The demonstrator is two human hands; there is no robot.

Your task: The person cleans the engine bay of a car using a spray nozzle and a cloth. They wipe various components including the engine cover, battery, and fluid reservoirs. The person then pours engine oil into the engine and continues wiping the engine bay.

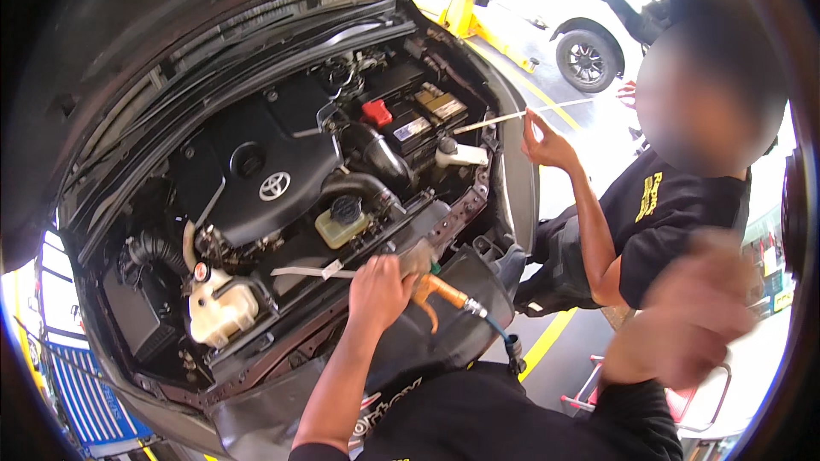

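Observation:
My left hand (380, 292) is closed around the front part of an air gun (442, 292) with an orange handle and trigger, at the front edge of the engine bay. A pale, thin nozzle tube (299, 271) points left from beside my fingers, over the radiator area. From the handle's end a dark hose (497, 327) runs down to the right. My right hand (688, 324) is raised at the right, apart from the car. It is smeared by motion, so its fingers cannot be read.
A black engine cover (248, 162) fills the bay, with a cream coolant tank (224, 312) at front left and a battery (410, 124) behind. The raised hood (128, 43) hangs above. At the right a co-worker (683, 213) holds a long thin rod (500, 120).

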